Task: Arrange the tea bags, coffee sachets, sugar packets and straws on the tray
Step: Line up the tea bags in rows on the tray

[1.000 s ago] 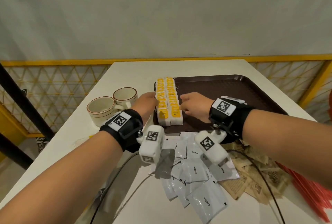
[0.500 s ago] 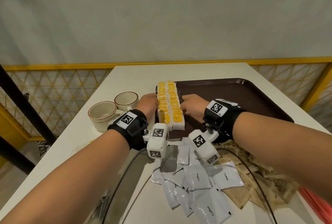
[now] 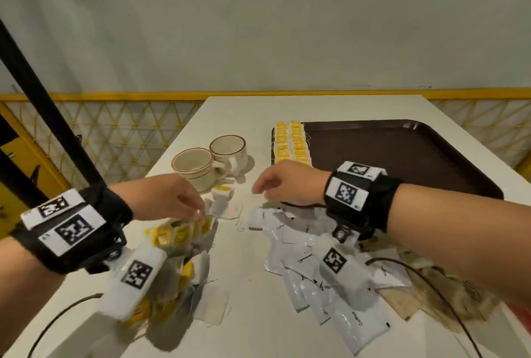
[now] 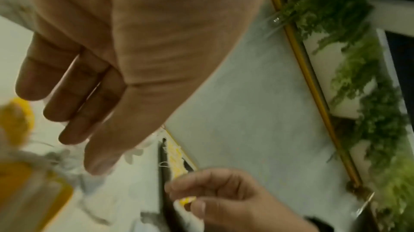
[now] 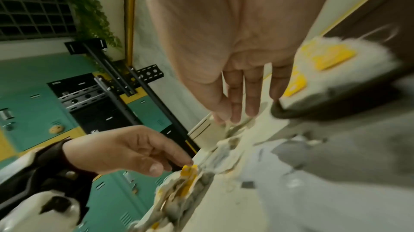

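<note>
The brown tray (image 3: 388, 156) sits at the back right, with two rows of yellow-tagged tea bags (image 3: 291, 142) along its left edge. My left hand (image 3: 198, 211) hovers over a heap of loose tea bags (image 3: 178, 239) at the near left, fingers relaxed, their tips touching the top bags. My right hand (image 3: 258, 188) reaches left off the tray's near corner toward a few stray tea bags (image 3: 222, 199). Its fingers (image 5: 235, 112) are nearly straight and hold nothing I can see. White coffee sachets (image 3: 356, 326) and brown sugar packets (image 3: 459, 294) lie under my right forearm.
Two cream cups (image 3: 196, 166) (image 3: 230, 150) stand left of the tray, just beyond the stray bags. A black pole (image 3: 48, 116) slants past the table's left edge. Thin cables (image 3: 431, 280) trail over the packets. A red sliver of straws (image 3: 524, 314) shows at the far right.
Both hands have left the tea bag rows on the tray and come back toward me and to the left. The left is now over the loose tea bag heap.
</note>
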### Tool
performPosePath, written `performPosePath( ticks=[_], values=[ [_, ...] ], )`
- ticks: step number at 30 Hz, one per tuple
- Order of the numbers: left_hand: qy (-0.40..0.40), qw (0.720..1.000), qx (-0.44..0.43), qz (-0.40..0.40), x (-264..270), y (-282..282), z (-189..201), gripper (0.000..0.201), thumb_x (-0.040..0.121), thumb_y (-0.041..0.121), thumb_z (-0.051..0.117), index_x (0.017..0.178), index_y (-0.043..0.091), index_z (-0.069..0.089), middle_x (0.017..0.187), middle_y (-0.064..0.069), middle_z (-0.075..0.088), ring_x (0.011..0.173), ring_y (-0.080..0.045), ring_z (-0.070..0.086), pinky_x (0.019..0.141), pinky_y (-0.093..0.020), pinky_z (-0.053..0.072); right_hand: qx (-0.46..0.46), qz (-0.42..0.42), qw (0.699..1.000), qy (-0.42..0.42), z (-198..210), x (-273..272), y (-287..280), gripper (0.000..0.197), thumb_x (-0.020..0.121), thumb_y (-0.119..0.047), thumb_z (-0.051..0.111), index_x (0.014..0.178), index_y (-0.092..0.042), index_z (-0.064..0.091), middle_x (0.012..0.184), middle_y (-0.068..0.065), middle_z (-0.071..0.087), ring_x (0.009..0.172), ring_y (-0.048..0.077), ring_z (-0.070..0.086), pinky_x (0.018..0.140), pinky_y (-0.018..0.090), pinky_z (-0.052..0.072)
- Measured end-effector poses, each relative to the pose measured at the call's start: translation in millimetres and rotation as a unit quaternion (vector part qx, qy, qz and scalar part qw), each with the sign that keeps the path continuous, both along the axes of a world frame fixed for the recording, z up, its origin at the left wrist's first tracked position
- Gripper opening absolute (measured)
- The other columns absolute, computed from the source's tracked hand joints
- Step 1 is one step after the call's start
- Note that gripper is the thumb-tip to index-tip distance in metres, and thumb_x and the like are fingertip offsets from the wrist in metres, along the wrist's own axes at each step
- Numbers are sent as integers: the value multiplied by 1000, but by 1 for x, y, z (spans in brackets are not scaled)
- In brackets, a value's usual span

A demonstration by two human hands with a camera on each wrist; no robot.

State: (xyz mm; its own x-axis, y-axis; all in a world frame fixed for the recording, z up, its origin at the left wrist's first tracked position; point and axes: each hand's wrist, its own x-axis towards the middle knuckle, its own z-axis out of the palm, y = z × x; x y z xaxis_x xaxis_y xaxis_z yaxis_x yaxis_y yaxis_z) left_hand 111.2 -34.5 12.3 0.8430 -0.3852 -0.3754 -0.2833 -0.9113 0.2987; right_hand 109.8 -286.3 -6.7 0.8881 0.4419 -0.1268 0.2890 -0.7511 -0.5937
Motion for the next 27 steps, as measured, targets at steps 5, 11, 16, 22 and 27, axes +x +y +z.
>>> performPosePath(
  ticks=[5,11,16,22,27],
  values=[
    [-95,993,64,18,-2,-2,-18,27,87,37,62,112,27,63,106,10,61,89,-7,56,79,-18,44,-117,89,987,-69,-16,17,66,41,93,-17,56,135,-18,53,133,1,57,118,19,55,87,20,39],
    [-127,990,32,43,15,-16,-36,28,86,38,61,108,22,61,104,7,64,94,-13,59,81,-23,46,-188,94,975,-68,-30,22,90,23,83,-21,64,97,-2,66,93,15,68,87,33,64,69,33,49],
    [-131,991,-3,17,19,-27,-42,25,84,30,64,107,20,63,91,6,60,82,-11,56,71,-20,42,-172,81,981,-27,-19,20,76,24,83,-17,69,103,-4,67,100,14,68,79,23,59,60,24,46],
    [-128,991,4,-28,24,-31,-39,16,88,20,60,102,16,67,86,6,59,75,-10,50,57,-13,34,-4,-15,1000,14,17,15,29,31,84,-13,71,113,-19,60,86,-1,63,59,10,64,63,24,57],
    [-71,970,-228,41,18,-35,-27,8,93,15,57,85,14,57,81,0,60,71,-13,58,64,-23,51,124,-67,988,62,40,-2,-21,7,91,-12,62,98,-13,62,82,8,63,59,13,62,60,28,56]
  ],
)
